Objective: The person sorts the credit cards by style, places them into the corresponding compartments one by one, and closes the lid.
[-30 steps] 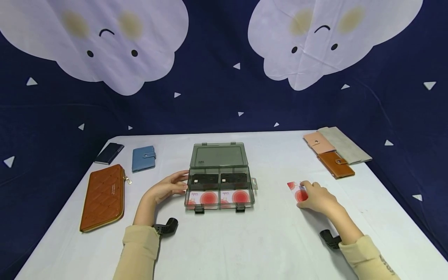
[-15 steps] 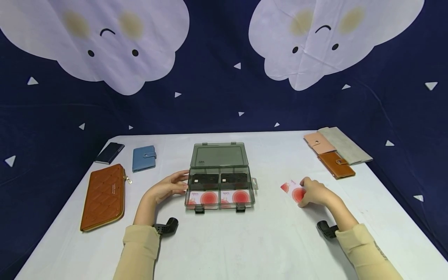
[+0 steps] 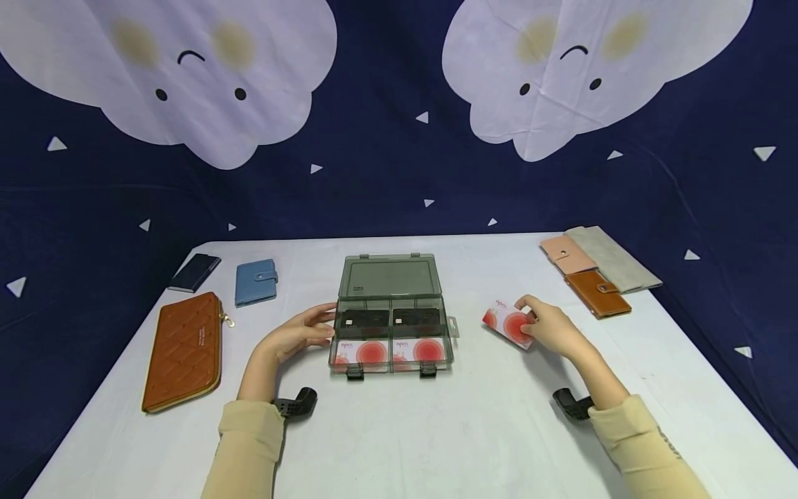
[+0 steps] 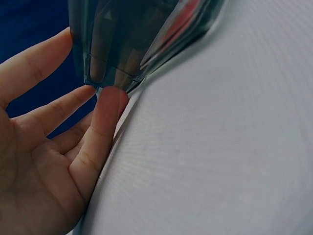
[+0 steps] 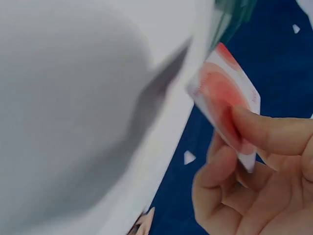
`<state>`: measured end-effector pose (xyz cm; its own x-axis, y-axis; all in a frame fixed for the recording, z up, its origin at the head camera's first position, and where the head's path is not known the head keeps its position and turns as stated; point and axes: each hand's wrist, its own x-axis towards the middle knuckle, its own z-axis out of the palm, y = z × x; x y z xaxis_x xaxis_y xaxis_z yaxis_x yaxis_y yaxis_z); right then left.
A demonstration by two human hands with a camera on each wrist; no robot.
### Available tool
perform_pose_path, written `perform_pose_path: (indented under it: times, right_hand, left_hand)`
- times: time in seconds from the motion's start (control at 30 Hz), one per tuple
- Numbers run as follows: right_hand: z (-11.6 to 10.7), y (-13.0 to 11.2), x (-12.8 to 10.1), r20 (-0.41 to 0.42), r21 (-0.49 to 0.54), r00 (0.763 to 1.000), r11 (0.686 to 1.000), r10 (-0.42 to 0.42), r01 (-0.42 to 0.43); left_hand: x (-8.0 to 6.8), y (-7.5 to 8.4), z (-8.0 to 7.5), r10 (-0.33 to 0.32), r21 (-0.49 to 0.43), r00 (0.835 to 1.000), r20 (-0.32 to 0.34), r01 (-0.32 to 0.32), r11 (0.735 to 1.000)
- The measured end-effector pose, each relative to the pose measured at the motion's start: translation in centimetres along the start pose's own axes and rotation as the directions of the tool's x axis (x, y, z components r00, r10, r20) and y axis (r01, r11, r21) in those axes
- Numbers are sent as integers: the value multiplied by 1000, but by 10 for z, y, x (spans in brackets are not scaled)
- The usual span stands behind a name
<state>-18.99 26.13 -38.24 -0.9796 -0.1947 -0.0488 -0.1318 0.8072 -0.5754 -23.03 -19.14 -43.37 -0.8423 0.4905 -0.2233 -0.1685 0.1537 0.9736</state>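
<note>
A see-through grey-green plastic box (image 3: 391, 373) stands on the table with its lid (image 3: 391, 278) raised. Two black cards (image 3: 366, 319) lie in its rear compartments, and red-and-white cards (image 3: 361, 352) in the front ones. My left hand (image 3: 298, 338) touches the box's left side with fairly straight fingers (image 4: 103, 115). To the right of the box, my right hand (image 3: 551, 328) pinches a red-and-white card (image 3: 508, 324) between thumb and fingers. That card is tilted above the table, its shadow apart from it in the right wrist view.
At left lie a brown quilted zip wallet (image 3: 183, 353), a blue snap wallet (image 3: 256, 283) and a dark card holder (image 3: 194, 273). A pink wallet (image 3: 569, 254), a brown wallet (image 3: 598, 294) and a grey pouch (image 3: 614, 260) lie at back right. A patterned dark-blue cloth (image 3: 386, 194) hangs behind.
My right hand has lifted the red-and-white card from the table and carried it left toward the box. The left hand and the box have stayed in place.
</note>
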Motion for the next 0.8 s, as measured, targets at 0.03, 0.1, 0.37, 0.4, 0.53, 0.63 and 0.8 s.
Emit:
perform_pose_path:
  times: [0.03,0.1,0.37,0.4,0.53,0.63,0.8]
  right_hand:
    - [1,-4,1,-21,22,1000,1000,-14,15]
    - [3,-14,2,-59,74,997,996,-47,51]
    - [19,-56,8,-103,181,976,961,-192,208]
    - [22,-60,9,-96,180,974,959,-203,218]
    - [34,-72,13,-62,173,970,955,-234,242]
    - [43,-79,15,-30,179,966,949,-257,258]
    - [57,-92,19,-16,197,951,931,-309,306]
  left_hand:
    - [0,0,0,0,1,1000,1,0,1000]
    - [0,0,0,-1,1,1000,-1,1,1000]
    - [0,0,0,-3,5,1000,-1,3,1000]
    - [1,-1,0,-1,5,1000,2,1,1000]
    - [1,-1,0,-1,3,1000,3,1,1000]
    - [1,0,0,-3,6,1000,2,3,1000]
    - [1,-1,-1,2,10,1000,6,-2,1000]
